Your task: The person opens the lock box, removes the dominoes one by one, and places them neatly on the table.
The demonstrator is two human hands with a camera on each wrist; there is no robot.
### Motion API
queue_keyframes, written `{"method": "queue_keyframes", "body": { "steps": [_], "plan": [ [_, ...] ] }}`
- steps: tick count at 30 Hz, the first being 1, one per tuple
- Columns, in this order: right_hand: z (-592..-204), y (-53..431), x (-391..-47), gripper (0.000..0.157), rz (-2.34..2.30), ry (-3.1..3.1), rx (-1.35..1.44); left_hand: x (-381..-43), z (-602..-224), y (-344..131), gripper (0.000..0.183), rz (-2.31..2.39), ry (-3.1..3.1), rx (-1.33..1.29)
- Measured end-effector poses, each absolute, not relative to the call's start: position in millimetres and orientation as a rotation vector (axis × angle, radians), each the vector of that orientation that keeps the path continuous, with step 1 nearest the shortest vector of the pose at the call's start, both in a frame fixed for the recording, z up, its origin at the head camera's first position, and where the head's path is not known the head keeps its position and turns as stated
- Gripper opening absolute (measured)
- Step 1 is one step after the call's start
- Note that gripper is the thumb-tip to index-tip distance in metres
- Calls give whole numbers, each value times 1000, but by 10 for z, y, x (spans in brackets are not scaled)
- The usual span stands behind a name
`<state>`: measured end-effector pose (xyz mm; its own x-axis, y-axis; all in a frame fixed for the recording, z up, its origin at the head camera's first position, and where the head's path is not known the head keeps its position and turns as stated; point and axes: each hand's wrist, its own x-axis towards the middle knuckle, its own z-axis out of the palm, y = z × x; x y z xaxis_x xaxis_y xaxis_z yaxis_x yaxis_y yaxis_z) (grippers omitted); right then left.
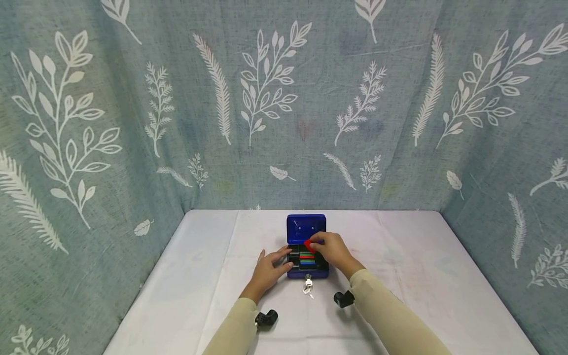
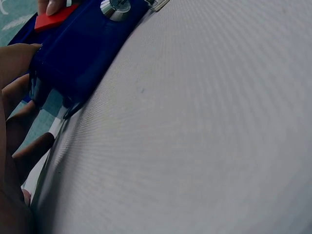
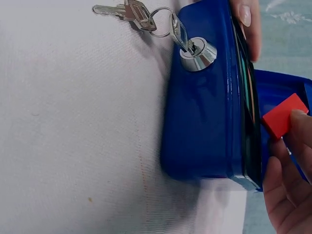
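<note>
At the left, the person's left hand touches the near-left edge of a blue metal cash box, its fingers spread and fairly straight, not curled round anything; the left wrist view cuts off much of this hand. The box stands with its lid raised at the back. Inside sits a black tray divided into compartments. Its left compartments look dark, and whatever they may hold is hard to make out; the middle one contains coloured pieces, with green, red and blue showing in bands, too small to tell apart fully. At the front, one key stands in the round silver lock, and a ring links it to another metal key hanging below. Just right of the middle, a red block, flat-faced, straight-edged and plain, is held above the tray, in front of the lid. The right hand pinches it between thumb and fingers, covering one end of the block and hiding the tray's far-right part.
</note>
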<state>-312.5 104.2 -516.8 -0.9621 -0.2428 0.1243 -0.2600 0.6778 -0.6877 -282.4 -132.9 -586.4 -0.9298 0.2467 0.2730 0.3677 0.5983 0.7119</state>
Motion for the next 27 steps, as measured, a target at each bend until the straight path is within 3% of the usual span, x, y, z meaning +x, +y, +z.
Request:
{"method": "queue_keyframes", "body": {
  "steps": [27],
  "plan": [
    [-5267, 1243, -3162, 23, 1817, -2650, 141, -2852, -5906, -1333, 49, -1205, -2692, -492]
  ]
}}
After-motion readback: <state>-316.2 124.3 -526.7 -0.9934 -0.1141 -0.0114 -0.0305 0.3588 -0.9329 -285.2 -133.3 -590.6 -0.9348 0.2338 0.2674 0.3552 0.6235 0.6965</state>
